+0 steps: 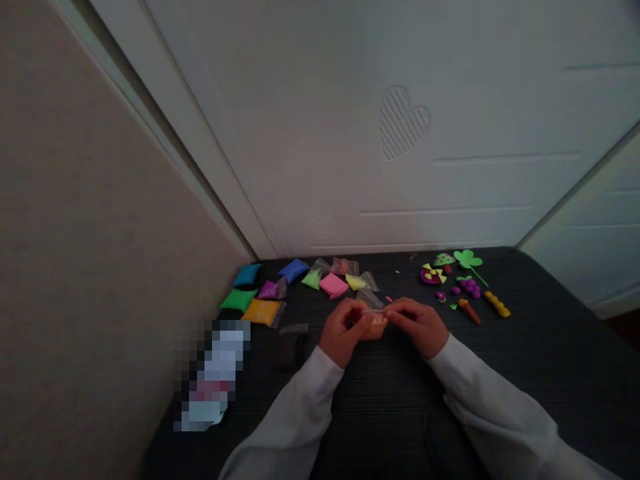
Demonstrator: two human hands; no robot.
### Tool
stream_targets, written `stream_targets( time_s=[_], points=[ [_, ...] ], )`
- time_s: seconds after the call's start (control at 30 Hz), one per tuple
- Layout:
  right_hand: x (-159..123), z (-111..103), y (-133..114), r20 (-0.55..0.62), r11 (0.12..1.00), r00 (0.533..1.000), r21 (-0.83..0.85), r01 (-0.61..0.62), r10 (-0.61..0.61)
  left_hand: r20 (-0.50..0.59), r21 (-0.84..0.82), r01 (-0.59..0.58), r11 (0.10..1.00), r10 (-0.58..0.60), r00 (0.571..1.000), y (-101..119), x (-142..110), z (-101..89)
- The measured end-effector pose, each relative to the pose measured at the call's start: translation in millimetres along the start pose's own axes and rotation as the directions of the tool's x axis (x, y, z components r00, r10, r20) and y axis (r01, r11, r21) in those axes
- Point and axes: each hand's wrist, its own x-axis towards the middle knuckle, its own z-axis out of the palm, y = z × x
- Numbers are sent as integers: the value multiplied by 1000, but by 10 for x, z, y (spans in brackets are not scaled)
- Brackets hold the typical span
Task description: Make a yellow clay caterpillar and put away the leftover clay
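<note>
Above the middle of the dark table, my left hand (345, 328) and my right hand (423, 325) meet with fingers closed. Between them is a small clear plastic bag (374, 311) with something pale peach in it, its top edge pinched from both sides. My fingers hide part of the bag. Just behind it lies another clear bag (369, 297). A small pink piece (389, 299) rests behind my right fingertips. Packets of pink clay (333, 285) and yellow clay (356, 282) are a little farther back.
Several colored clay packets lie left, among them an orange packet (263, 312) and a green packet (239, 300). A dark packet (289, 350) sits near my left sleeve. At right are clay shapes: a green clover (468, 259), purple grapes (470, 287), a yellow twist (497, 304).
</note>
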Motion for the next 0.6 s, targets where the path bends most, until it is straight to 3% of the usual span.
stream_targets(
  time_s=[0.23,0.6],
  points=[
    [22,23,107,11,999,999,3,-40,40,-66,104,-66,992,73,995,-6,41,-40],
    [52,115,209,11,993,994,38,-110,110,-120,288,-111,951,151,981,-33,-51,55]
  ],
)
